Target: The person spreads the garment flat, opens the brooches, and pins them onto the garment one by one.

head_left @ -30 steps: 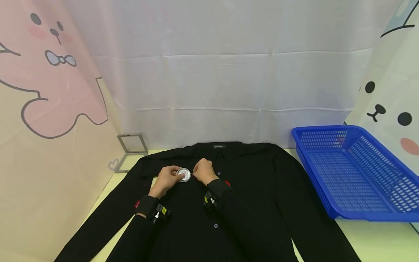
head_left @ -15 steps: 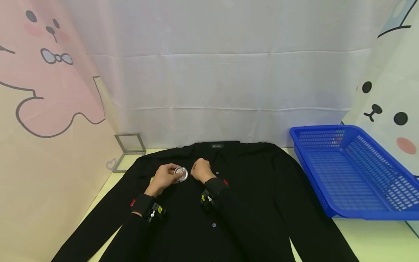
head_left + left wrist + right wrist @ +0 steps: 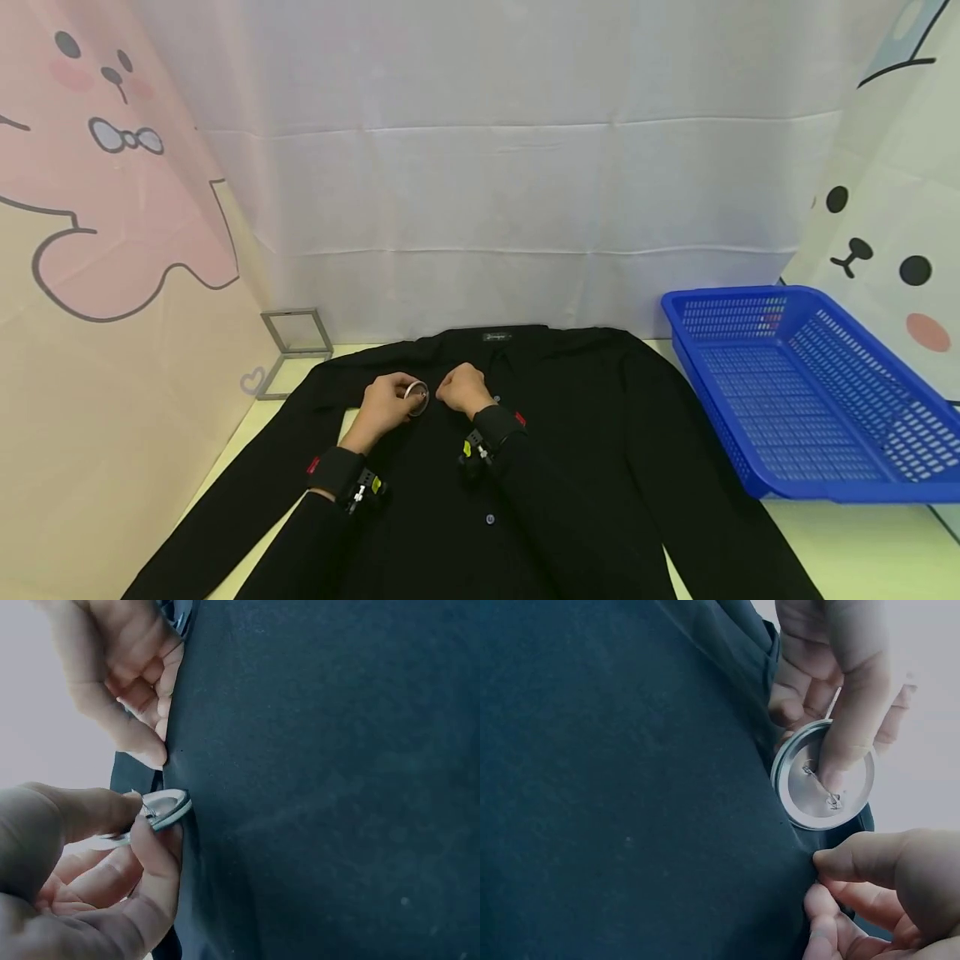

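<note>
A black button shirt [image 3: 570, 450] lies spread out, collar at the back. My left hand [image 3: 385, 403] holds a round silver pin badge [image 3: 798, 796] between thumb and fingers. The badge back shows in the right wrist view, its pin wire under my thumb. In the left wrist view the badge [image 3: 171, 807] appears nearly edge-on, close beside the cloth. Just to its right, my right hand [image 3: 463, 390] pinches a bit of the shirt between thumb and fingers. Whether the pin point touches the cloth, I cannot tell.
At the right stands a blue perforated plastic basket [image 3: 750, 487]. A grey open frame [image 3: 285, 354] stands at the back left, near the white curtain [image 3: 480, 183]. Pale yellow tabletop [image 3: 855, 542] shows around the shirt.
The badge has turned in my left hand, from its flat side facing up to a steeper, tilted angle. My right hand has kept its pinch on the shirt with little movement.
</note>
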The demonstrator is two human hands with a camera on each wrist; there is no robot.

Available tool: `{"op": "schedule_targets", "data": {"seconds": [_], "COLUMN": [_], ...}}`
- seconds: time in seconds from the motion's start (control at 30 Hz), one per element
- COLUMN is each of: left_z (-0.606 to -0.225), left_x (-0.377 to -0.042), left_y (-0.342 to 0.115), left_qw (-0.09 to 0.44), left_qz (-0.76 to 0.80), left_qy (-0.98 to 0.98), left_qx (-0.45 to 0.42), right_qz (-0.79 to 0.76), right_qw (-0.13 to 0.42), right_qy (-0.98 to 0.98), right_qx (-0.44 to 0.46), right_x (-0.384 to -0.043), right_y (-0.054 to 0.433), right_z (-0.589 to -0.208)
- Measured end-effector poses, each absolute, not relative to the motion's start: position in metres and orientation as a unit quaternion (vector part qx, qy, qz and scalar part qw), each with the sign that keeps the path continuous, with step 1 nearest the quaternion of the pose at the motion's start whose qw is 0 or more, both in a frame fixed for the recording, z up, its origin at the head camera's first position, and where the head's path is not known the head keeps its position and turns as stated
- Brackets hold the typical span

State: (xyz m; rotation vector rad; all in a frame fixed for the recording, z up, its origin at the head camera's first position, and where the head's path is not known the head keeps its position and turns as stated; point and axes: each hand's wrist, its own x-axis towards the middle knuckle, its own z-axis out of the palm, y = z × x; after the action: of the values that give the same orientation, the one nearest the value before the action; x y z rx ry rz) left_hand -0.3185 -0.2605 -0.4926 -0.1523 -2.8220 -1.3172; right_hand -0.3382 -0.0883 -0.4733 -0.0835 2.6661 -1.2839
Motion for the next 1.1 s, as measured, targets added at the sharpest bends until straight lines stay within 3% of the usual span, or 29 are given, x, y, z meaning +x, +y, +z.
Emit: {"op": "schedule_targets", "data": {"seconds": [0.37,0.63,1.1], "left_z": [-0.485,-0.483,-0.487], "left_x": [-0.321,-0.321,-0.319], "left_y": [-0.248,-0.239,-0.23], "left_qw": [0.04,0.028,0.086], "left_qz": [-0.382,-0.399,-0.381], "left_qy": [-0.922,-0.916,-0.92], "left_qx": [-0.055,-0.042,-0.035], "right_qz": [-0.449,-0.452,-0.486], "right_qw": [0.15,0.154,0.134], "right_qy": [0.881,0.878,0.862], "right_qx": [-0.01,-0.034,-0.061], "right_x": [-0.351,-0.352,-0.345], "right_y": [-0.087,-0.082,-0.076], "right_z": [-0.479,-0.481,-0.477]}}
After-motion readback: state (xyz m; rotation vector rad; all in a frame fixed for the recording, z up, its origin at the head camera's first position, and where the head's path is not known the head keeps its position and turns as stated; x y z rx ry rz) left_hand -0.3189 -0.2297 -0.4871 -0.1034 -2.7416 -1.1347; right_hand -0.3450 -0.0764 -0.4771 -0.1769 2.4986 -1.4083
